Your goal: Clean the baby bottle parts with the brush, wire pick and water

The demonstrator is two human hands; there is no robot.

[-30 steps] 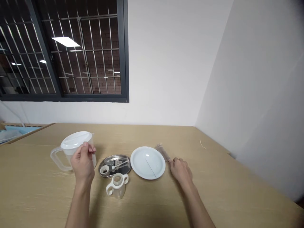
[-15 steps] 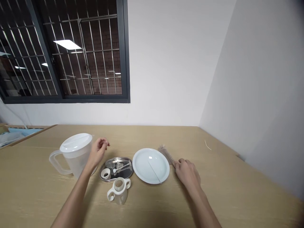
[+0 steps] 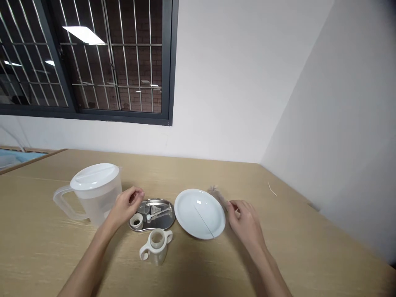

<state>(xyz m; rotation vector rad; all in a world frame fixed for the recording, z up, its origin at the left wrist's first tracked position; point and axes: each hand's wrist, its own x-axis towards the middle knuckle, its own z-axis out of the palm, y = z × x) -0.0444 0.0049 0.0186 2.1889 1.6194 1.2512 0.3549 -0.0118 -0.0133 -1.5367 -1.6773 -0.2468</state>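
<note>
My left hand (image 3: 126, 205) hovers at the left edge of an oval metal tray (image 3: 156, 227), fingers curled together with nothing visible in them. On the tray lie a white screw ring (image 3: 136, 221) and several small clear parts, one a thin tube with a white end (image 3: 149, 217). A two-handled baby bottle (image 3: 157, 247), open on top, stands in front of it. My right hand (image 3: 246, 218) pinches the near end of a bristly bottle brush (image 3: 219, 196) beside the plate; the fingers hide its handle. A thin rod (image 3: 204, 221) lies across the white plate (image 3: 187, 218).
A lidded translucent pitcher (image 3: 100, 198) stands left of my left hand, its handle pointing left. A thin pale strand (image 3: 272, 189) lies on the wooden table (image 3: 309, 239) at the right. Walls and a barred window (image 3: 117, 57) rise behind.
My left hand has come down and nearer to the tray. My right hand has shifted slightly up along the brush. The view has tilted a little.
</note>
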